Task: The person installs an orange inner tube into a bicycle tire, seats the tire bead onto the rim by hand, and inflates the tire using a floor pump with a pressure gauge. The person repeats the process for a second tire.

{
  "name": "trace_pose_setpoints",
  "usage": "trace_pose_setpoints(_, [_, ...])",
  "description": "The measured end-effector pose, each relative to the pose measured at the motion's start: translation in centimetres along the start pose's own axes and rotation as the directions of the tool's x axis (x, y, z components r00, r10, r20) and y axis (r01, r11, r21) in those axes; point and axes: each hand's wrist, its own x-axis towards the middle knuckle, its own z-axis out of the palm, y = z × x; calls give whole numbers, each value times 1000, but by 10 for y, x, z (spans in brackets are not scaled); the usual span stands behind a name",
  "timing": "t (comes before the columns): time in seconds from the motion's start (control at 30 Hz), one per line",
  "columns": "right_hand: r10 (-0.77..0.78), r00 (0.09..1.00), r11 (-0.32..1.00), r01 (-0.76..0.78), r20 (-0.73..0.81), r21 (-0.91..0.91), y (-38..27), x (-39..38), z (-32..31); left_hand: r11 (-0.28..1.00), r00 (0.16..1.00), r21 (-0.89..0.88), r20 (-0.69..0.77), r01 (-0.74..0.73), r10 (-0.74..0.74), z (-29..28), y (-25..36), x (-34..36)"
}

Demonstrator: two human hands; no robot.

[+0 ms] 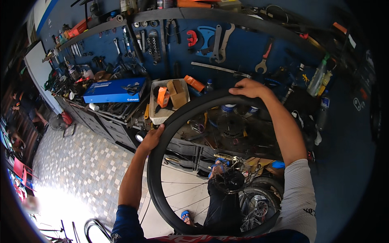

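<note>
I hold a black bicycle wheel [163, 202] upright in front of me, with thin spokes and a hub with a cassette [229, 181] in its lower middle. My left hand [153, 137] grips the tire at its left side. My right hand [248, 88] is closed over the top of the tire, toward the right. Through the spokes show my dark-clad leg and a blue sandal [186, 215]. Just beyond the tire, a white plastic basket [160, 115] with orange and brown boxes sits on the workbench [190, 135].
A blue box [105, 91], tools and bottles crowd the bench below a wall tool board [182, 52]. Other wheels [259, 202] stand at lower right; tubes or tires [95, 227] lie on the tiled floor [81, 162]. At far left are a person [24, 105] and red chair [22, 170].
</note>
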Motion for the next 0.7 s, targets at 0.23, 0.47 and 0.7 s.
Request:
trace_pose_setpoints(0.23, [104, 987, 992, -112, 123, 63, 2, 2, -2, 989, 996, 121, -23, -87, 90, 0, -11, -4])
trace_pose_setpoints(0.47, [157, 978, 985, -165, 137, 43, 9, 7, 2, 959, 957, 44, -64, -281, 283, 18, -6, 6])
trace_pose_setpoints(0.7, [35, 995, 995, -44, 95, 92, 13, 1, -4, 930, 956, 264, -80, -254, 284, 21, -7, 26])
